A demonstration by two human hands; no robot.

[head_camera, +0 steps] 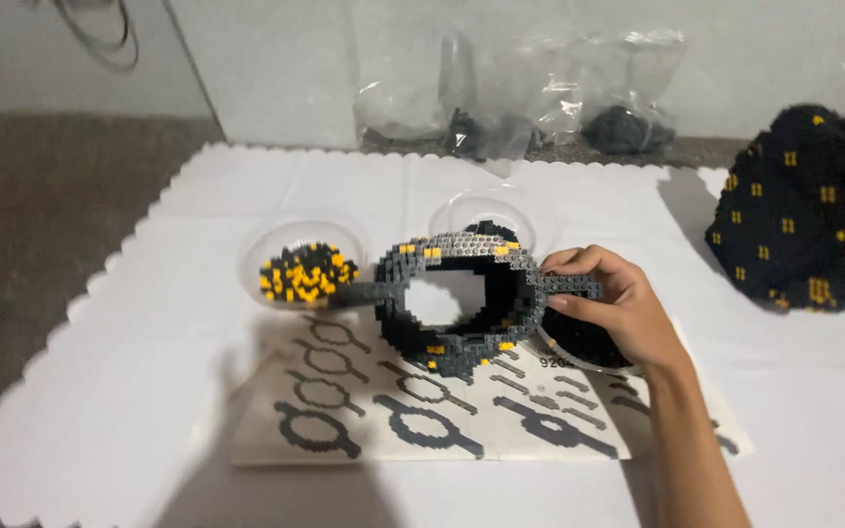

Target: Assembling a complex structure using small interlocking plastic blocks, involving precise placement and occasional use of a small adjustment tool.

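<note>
A ring-shaped model of small grey and black bricks with a few yellow ones [457,298] stands tilted over a printed instruction sheet [422,411]. My right hand [610,301] grips the bar of bricks that sticks out of the ring's right side, thumb and fingers pinched on it. A similar bar points left from the ring toward a clear bowl of black and yellow bricks [303,272]. My left hand is not in view.
A clear bowl of dark bricks [579,342] sits under my right hand; another clear bowl [486,217] is behind the ring. A large black dome-like brick build with yellow dots [809,210] stands at right. Clear plastic bags [540,98] lie at the back on the white scalloped mat [129,372].
</note>
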